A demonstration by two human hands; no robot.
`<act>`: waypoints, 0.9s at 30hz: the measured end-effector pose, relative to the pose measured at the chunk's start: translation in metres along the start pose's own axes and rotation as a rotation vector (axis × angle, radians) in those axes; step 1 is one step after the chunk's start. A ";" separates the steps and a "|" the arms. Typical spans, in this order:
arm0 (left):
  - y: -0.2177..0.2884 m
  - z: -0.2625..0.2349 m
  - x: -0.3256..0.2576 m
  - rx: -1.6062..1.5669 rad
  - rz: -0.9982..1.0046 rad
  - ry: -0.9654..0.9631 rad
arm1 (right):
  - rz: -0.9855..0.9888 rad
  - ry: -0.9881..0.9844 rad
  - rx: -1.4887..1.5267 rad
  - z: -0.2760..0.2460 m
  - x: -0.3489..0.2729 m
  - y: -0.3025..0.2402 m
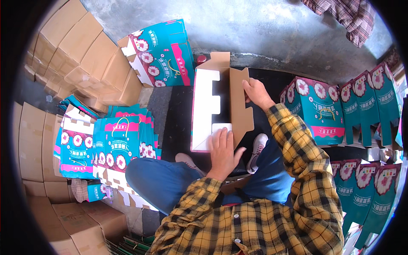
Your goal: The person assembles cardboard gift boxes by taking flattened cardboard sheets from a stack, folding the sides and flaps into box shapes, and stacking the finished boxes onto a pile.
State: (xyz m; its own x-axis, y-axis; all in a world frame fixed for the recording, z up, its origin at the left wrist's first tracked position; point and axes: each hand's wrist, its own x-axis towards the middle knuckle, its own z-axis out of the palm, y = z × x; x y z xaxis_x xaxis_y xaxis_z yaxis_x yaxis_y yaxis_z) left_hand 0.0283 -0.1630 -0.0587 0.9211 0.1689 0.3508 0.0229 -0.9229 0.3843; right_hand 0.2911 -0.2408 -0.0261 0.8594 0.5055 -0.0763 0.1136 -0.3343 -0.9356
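Note:
In front of my knees stands a part-folded carton [200, 110], with white notched flaps along its left side and bare brown cardboard on its right. My left hand [224, 154] lies with fingers spread on the small white flap at the carton's near end. At the upper right edge, my right hand [257, 93] is closed round the brown side panel [240, 106], thumb and fingers gripping it. The carton's far end flap [220, 59] sticks up. Between the flaps the dark inside or surface below shows through the gap.
Flat teal-and-pink cartons [117, 136] lie stacked at the left, and more lean on the wall [165, 55]. Set-up teal gift boxes [321, 110] stand in rows at the right. Brown boxes [80, 46] pile up at far left. A plaid cloth [346, 17] hangs at upper right.

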 end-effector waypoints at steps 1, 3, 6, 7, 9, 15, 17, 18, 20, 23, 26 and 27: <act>-0.004 0.005 -0.002 0.039 -0.022 0.013 | 0.004 0.001 0.051 0.004 -0.002 -0.002; -0.015 0.010 -0.008 0.053 -0.034 0.016 | 0.004 0.009 0.102 0.001 0.001 -0.004; -0.034 -0.006 -0.018 0.012 -0.011 0.018 | -0.057 0.226 0.175 -0.030 0.014 0.009; -0.049 -0.013 -0.026 0.002 0.008 0.014 | -0.048 0.212 0.183 -0.041 0.017 0.012; -0.086 -0.037 -0.045 0.019 0.025 -0.009 | -0.021 0.077 0.230 -0.034 0.014 0.011; -0.118 -0.073 -0.036 -0.189 -0.261 0.013 | -0.099 -0.304 -0.225 -0.017 -0.009 0.012; -0.115 -0.056 -0.026 -0.441 -0.583 0.152 | -0.138 -0.288 -0.169 -0.017 -0.013 0.014; -0.110 -0.046 -0.021 -0.439 -0.583 0.159 | -0.167 -0.276 -0.108 -0.016 -0.014 0.015; -0.105 -0.033 -0.016 -0.142 -0.444 0.372 | -0.270 -0.277 -0.174 -0.014 -0.018 0.008; -0.102 -0.035 -0.017 0.227 -0.222 0.173 | -0.862 -0.227 -0.775 -0.004 -0.033 0.008; -0.101 -0.035 -0.024 0.242 -0.117 -0.028 | -0.905 -0.346 -0.880 0.014 -0.047 0.018; -0.101 -0.035 -0.024 0.227 -0.104 -0.042 | -0.909 -0.291 -0.895 0.020 -0.047 0.020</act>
State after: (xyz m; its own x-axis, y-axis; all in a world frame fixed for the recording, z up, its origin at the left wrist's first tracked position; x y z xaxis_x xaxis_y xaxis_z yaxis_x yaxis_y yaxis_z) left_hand -0.0093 -0.0618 -0.0758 0.9245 0.2566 0.2818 0.2003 -0.9562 0.2134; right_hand 0.2429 -0.2554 -0.0480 0.1750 0.9439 0.2801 0.9793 -0.1375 -0.1485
